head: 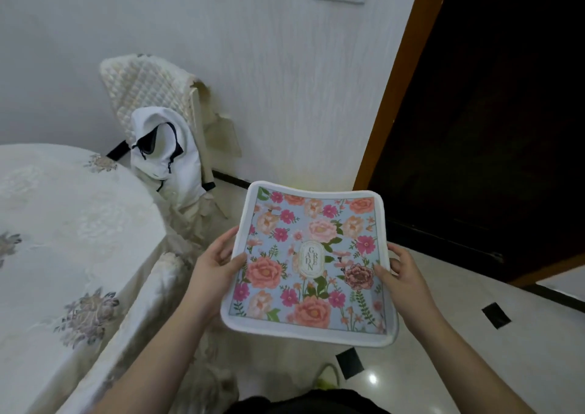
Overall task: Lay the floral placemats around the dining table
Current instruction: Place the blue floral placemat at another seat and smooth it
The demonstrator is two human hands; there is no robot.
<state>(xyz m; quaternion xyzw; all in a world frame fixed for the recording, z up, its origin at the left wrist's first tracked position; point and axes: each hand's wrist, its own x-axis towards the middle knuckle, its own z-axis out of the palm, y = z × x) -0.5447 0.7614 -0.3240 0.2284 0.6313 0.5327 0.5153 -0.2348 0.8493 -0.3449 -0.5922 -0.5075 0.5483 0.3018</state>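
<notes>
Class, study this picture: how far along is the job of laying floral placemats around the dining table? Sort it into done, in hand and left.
Done: nothing visible; the part of the dining table in view shows only its cloth. In hand: one floral placemat, gripped at its side edges by the left hand and right hand, held above the floor beside the table. Left: laying this mat; any others are out of view.

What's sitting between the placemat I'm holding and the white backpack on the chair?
In the head view, only floor and the draped chair cover lie between the floral placemat and the white backpack.

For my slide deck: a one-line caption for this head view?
Both hands, left hand and right hand, hold a floral white-edged placemat beside the white-clothed dining table.
</notes>
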